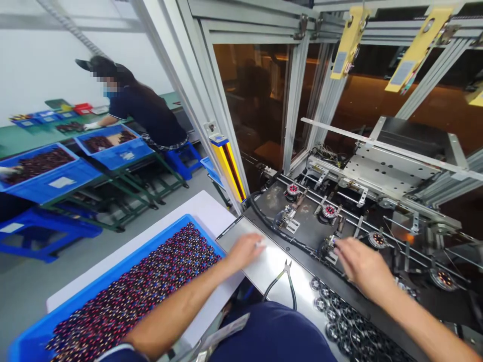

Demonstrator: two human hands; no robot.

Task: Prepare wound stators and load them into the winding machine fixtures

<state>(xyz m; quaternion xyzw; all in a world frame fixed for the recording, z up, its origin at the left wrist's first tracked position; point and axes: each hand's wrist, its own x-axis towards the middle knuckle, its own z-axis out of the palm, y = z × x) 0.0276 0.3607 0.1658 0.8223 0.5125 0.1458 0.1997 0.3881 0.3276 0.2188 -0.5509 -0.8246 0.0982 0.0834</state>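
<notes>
My left hand point(246, 251) hovers over the metal ledge point(269, 259), its fingers curled together around something small and pale that I cannot make out. Out over the black machine bed, my right hand point(364, 264) has its fingertips pinched at a small metal fixture point(329, 247); whatever they grip is hidden. Wound motor stators with red coils point(329, 211) sit in round holders along the bed, and one with orange coils point(378, 240) lies just beyond my right hand. Side cutters point(287, 269) rest on the ledge between my arms, jaws apart.
Several black-and-silver round parts point(341, 317) lie at the ledge's right. A blue tray point(28, 342) full of small wound parts stands on a white table at left. Yellow light-curtain bar point(229, 168) and aluminium posts frame the machine. A co-worker point(139, 100) sits behind, at a green bench.
</notes>
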